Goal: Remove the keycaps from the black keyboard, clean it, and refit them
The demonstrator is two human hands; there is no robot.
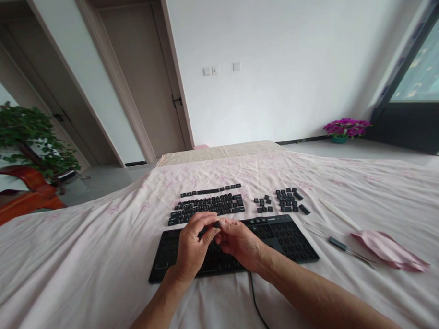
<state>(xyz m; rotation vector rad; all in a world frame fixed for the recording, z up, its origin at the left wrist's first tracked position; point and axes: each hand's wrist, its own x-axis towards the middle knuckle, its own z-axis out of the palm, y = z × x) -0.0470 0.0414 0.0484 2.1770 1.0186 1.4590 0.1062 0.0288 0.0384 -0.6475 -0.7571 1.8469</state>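
Over the middle of a black keyboard (294, 243), both hands meet with their fingertips close together. A small black keycap (217, 224) is pinched between them. My left hand (195, 242) is closed with thumb and fingers on its left side. My right hand (242, 243) is closed too, its thumb and forefinger at the keycap's right side. Most of the keyboard's key sockets look bare, with a few caps along its top edge. Behind the keyboard lie loose keycaps (210, 203) in rows, including a long space bar (208, 191). The keyboard's centre is hidden by my hands.
To the right lie a wire keycap puller (337, 243) with a dark handle, a thin white stick (340, 215) and a pink cloth (391, 249). More keycaps (287, 199) sit in groups behind the number pad. A cable (256, 297) runs toward me over the patterned tablecloth (100, 255).
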